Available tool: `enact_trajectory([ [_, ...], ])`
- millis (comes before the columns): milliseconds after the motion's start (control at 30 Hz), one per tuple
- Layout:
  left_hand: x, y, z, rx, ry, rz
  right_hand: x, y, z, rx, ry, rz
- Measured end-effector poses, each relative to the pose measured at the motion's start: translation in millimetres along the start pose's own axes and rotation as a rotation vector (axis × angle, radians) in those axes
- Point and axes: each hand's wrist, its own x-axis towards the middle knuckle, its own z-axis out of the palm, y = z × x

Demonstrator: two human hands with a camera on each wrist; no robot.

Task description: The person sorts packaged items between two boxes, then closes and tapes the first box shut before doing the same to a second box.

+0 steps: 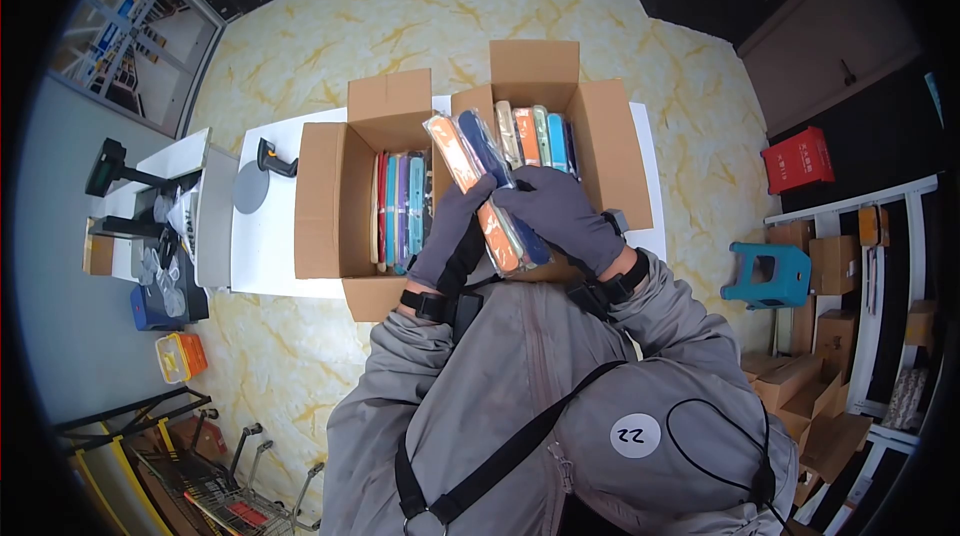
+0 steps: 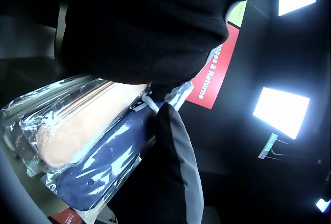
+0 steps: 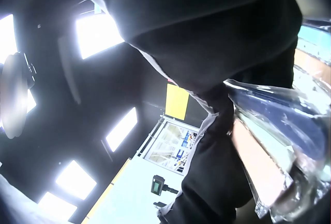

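Note:
In the head view, both gloved hands hold a bundle of long, round-ended cases in clear plastic sleeves, tilted over the front of the right cardboard box (image 1: 615,151). An orange case (image 1: 452,151) and a navy case (image 1: 484,144) show on top. My left hand (image 1: 452,228) grips the orange side, thumb across it. The right hand (image 1: 562,214) grips the navy side. The left wrist view shows the navy case (image 2: 106,164) beside a paler orange one (image 2: 67,138), glove dark above them. More upright sleeved cases (image 1: 540,136) fill the right box's far part.
A left cardboard box (image 1: 320,201) with open flaps holds a row of coloured cases (image 1: 400,206). Both boxes stand on a white table (image 1: 265,256). A handheld scanner (image 1: 277,158) and a grey disc (image 1: 251,188) lie left. A teal stool (image 1: 768,274) stands right.

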Motion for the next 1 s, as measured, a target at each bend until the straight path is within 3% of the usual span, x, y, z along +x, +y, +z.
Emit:
enact_trajectory([
  [100,3,-3,-5,-0.016,-0.038,0.015,-1,1,3,-0.064,0.040,-0.077],
  [367,-1,0,-5,-0.056,-0.065,-0.040,9,20,3,0.005,-0.020,0.037],
  [467,1,-2,-3,-0.072,-0.031,-0.012,9,24,9,-0.066,0.125,0.032],
  [600,7,-8,-14,0.007,-0.034,0.005,4,21,13,-0.016,0.161,-0.054],
  [867,9,-6,-6,0.097,-0.011,0.028,16,17,9,-0.303,0.181,-0.006],
  [1000,12,-5,-9,0.098,-0.023,0.014,20,30,5,-0.208,0.129,0.023],
])
